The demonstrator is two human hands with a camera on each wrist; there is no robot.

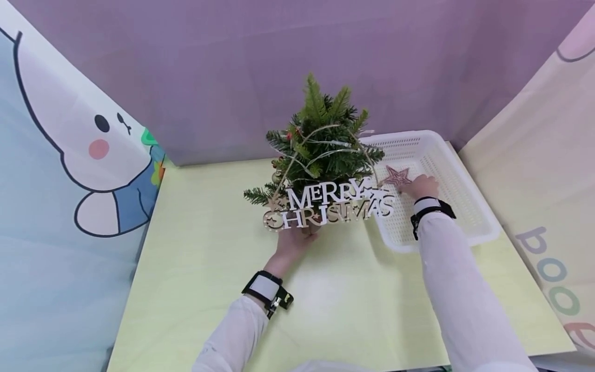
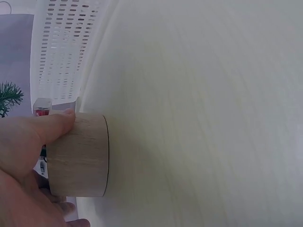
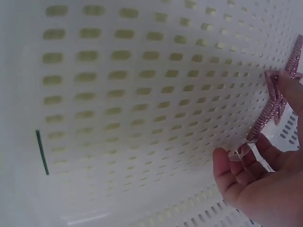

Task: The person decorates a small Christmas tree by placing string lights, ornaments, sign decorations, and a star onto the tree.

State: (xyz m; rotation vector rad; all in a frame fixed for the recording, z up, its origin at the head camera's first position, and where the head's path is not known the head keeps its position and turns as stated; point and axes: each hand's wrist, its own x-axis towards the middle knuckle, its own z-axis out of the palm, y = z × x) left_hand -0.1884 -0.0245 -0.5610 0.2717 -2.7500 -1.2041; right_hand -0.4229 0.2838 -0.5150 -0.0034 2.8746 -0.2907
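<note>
A small artificial Christmas tree point(image 1: 316, 106) stands on the table with a Merry Christmas sign point(image 1: 302, 199) hung across its front by a string. Below the sign, my left hand point(image 1: 293, 245) grips the tree's round wooden base point(image 2: 78, 156), its thumb laid over the side. Over in the white basket point(image 1: 475, 214), my right hand point(image 1: 422, 187) holds a glittery pink star ornament point(image 1: 397, 176) by its points. The right wrist view shows the thumb on the star point(image 3: 273, 106) and the fingertips at a lower point, near a thin clear loop.
The perforated basket sits to the right of the tree, near the back of the pale yellow table point(image 1: 200, 258). Purple cloth point(image 1: 209, 77) hangs behind, with printed cloths at both sides. A thin green strip point(image 3: 42, 152) lies in the basket.
</note>
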